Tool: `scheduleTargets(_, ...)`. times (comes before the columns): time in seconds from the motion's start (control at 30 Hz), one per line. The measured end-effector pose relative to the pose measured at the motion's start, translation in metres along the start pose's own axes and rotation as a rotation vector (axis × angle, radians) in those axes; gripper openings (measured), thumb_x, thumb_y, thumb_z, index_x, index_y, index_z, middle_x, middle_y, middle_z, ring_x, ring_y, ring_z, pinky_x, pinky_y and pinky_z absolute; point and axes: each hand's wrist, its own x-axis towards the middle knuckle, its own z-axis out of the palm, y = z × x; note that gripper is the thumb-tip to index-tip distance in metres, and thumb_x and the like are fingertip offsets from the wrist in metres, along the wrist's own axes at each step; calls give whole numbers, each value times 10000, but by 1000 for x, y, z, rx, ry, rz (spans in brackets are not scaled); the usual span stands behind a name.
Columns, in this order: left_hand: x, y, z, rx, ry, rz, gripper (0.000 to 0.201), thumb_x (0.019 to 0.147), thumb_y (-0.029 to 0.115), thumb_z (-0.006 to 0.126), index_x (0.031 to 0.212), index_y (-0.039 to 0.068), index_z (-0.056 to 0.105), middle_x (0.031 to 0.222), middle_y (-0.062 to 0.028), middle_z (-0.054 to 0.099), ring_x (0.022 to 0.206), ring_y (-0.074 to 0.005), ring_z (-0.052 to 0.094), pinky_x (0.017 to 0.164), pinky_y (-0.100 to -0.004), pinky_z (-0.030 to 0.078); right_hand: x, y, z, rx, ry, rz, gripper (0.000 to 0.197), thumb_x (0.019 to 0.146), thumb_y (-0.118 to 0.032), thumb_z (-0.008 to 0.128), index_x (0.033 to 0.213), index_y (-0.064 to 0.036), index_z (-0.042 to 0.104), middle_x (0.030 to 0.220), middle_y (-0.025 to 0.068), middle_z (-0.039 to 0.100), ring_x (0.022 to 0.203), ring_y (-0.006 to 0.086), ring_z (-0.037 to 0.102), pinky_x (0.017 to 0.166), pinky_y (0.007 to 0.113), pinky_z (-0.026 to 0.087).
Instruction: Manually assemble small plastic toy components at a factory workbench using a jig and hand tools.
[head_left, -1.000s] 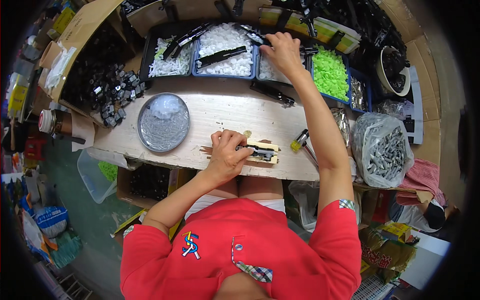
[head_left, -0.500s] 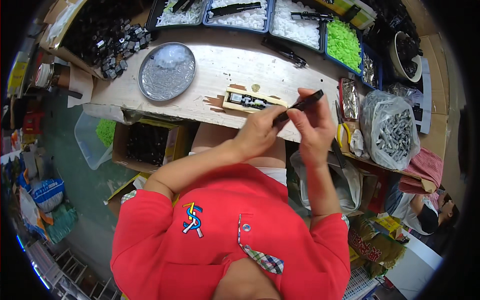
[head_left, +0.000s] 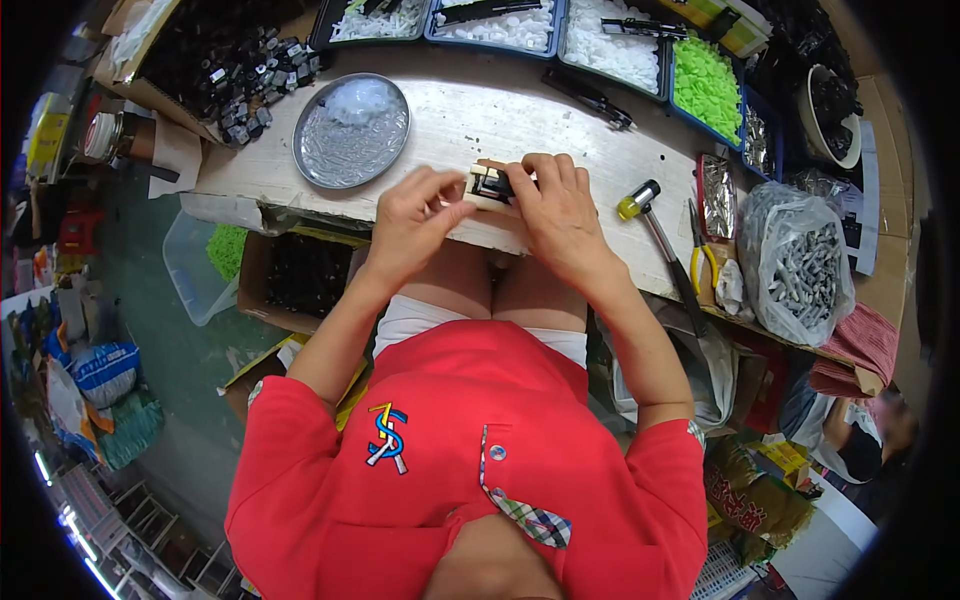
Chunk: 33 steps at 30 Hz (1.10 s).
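Note:
A cream-coloured block [head_left: 480, 204], a holder with a slot, lies at the table's near edge. A black part [head_left: 492, 184] sits in or on it, partly covered by fingers. My right hand [head_left: 560, 220] reaches over the block's right end, its thumb and fingers closed on the black part. My left hand [head_left: 412, 218] is at the block's left end, fingers curled and thumb against its near corner. What lies under the right palm is hidden. Right of my hands rests a hammer [head_left: 658, 238] with a yellow face and black grip.
A round metal tray [head_left: 340, 160] with a clear lump stands left. Bins of white pieces [head_left: 612, 58] and green pieces [head_left: 705, 88] line the back. Yellow-handled pliers [head_left: 704, 262] and a bag of metal parts [head_left: 800, 270] lie right. A black strip [head_left: 588, 98] lies behind.
My hands have come down onto the cream-coloured block, with the black part now at it instead of held above. My left hand moved left, baring the block's left end. The hammer head is uncovered.

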Motion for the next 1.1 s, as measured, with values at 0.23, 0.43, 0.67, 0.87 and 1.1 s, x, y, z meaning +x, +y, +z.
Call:
scheduleTargets(0.23, 23, -18, 10, 216, -45, 319, 469, 676, 73, 681, 1131, 59, 567, 943, -54, 607, 906, -226, 499, 818, -328, 373, 0, -2, 17, -14, -34, 5, 373, 683, -8, 521, 1053, -48, 523, 963, 96, 476, 889, 252, 450, 744, 386, 342)
scheduleTargets(0.43, 33, -23, 8, 284, -180, 378, 437, 685, 65, 653, 1110, 149, 594, 951, -9, 579, 904, -202, 459, 806, -334, 287, -22, 18, -3, 143, 151, 192, 418, 728, -125, 638, 1123, -63, 515, 1044, 121, 514, 953, 290, 470, 806, 402, 344)
scheduleTargets(0.67, 41, -6, 8, 494, -325, 586, 477, 684, 15, 616, 1101, 247, 594, 1040, -38, 505, 955, -226, 431, 786, -358, 286, -114, 66, -31, -342, 91, 578, 330, 792, -158, 590, 1098, -55, 522, 972, 114, 523, 920, 286, 480, 780, 416, 347)
scheduleTargets(0.87, 45, 2, 12, 793, -503, 687, 600, 622, -63, 578, 1129, 258, 569, 969, -66, 492, 893, -226, 435, 770, -365, 294, -121, 62, -30, -94, 49, 540, 170, 824, -71, 516, 993, -53, 527, 864, 112, 520, 831, 308, 518, 675, 411, 394)
scheduleTargets(1.1, 49, 13, 13, 893, -587, 720, 525, 667, -34, 548, 1117, 234, 576, 968, -76, 485, 933, -233, 444, 734, -371, 305, -78, 13, -50, 133, 63, 375, 218, 835, -69, 529, 1053, -64, 524, 761, 126, 540, 617, 340, 546, 544, 428, 431)
